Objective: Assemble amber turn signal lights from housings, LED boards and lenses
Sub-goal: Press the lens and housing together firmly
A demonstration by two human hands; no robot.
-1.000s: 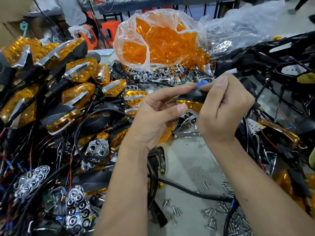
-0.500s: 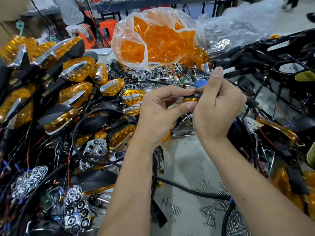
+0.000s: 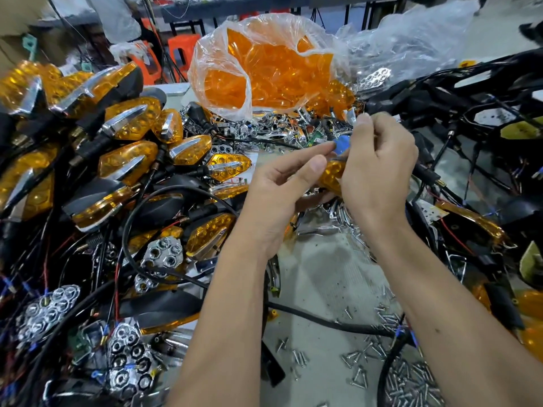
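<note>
Finished lights (image 3: 129, 118) are piled far left, partly cut off by the frame edge. At centre, an amber turn signal (image 3: 330, 174) is gripped by the left hand (image 3: 282, 201), mostly hidden behind the fingers. A blue-handled tool (image 3: 342, 146) is pinched by the right hand (image 3: 379, 168); its tip is blurred. Screws (image 3: 411, 380) are scattered near right.

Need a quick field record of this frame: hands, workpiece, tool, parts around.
left hand: holds amber turn signal from below
right hand: grips blue-capped tool, likely a screwdriver, over the signal
finished lights: piled on the left
lens bag: behind the hands, open, full of amber lenses
screws: loose, lower right
</note>
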